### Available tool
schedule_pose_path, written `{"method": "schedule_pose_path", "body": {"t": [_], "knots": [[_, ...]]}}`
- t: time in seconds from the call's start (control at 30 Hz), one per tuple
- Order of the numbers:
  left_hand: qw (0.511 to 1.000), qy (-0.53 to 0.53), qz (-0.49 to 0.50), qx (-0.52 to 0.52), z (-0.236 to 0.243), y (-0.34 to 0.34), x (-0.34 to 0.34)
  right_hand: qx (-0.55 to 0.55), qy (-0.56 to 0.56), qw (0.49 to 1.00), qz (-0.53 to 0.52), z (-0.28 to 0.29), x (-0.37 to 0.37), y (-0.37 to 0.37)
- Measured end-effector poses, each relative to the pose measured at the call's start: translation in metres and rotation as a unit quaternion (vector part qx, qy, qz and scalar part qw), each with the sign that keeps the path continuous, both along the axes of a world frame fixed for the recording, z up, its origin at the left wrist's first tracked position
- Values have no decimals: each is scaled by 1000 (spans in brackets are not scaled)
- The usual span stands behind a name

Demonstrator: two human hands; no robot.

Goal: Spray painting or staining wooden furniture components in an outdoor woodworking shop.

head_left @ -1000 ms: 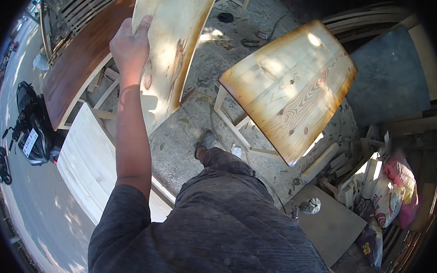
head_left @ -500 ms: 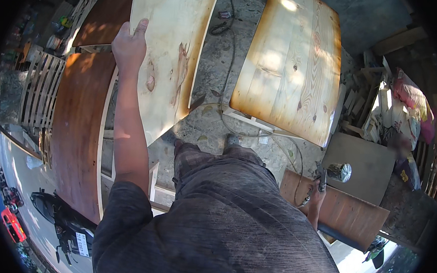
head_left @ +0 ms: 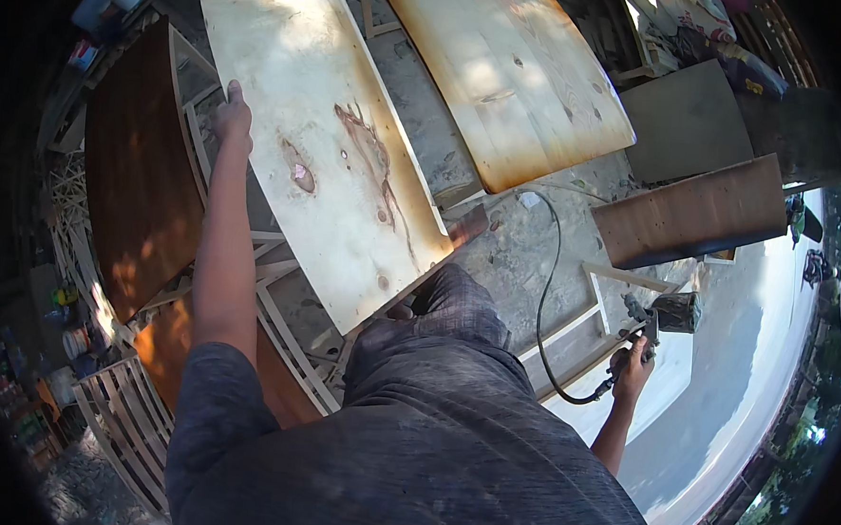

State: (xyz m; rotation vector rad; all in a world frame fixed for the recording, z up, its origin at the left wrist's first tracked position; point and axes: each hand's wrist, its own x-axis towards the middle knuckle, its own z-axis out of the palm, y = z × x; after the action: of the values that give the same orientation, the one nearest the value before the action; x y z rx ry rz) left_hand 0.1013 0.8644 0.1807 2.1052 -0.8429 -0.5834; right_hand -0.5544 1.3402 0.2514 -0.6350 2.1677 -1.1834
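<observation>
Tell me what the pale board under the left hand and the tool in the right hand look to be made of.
Pale board: apparently bare, unfinished wood, with visible grain and dark knots. The left hand grips its edge.
Tool in the right hand: seemingly a metal spray gun, grey and dull, with a black, likely rubber, hose.

Bright daylight falls in dappled patches, with glare near the top and deep shade at left. Fisheye distortion bends edges; the corners are black.
</observation>
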Motion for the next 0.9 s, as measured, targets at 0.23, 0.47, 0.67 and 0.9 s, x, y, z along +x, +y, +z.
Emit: {"method": "schedule_pose_path", "body": {"t": [0.23,0.47,0.67,0.9], "knots": [[990,130,1,58,-67,-16,39,-53,-14,980,-193,10,145,88],[982,147,1,121,-73,-12,37,-54,-54,960,-268,30,211,84],[979,117,-30,164,-76,-9,33,-66,-81,953,-285,57,262,90],[958,261,5,123,-78,-3,26,-127,-68,920,-364,60,374,107]]}}
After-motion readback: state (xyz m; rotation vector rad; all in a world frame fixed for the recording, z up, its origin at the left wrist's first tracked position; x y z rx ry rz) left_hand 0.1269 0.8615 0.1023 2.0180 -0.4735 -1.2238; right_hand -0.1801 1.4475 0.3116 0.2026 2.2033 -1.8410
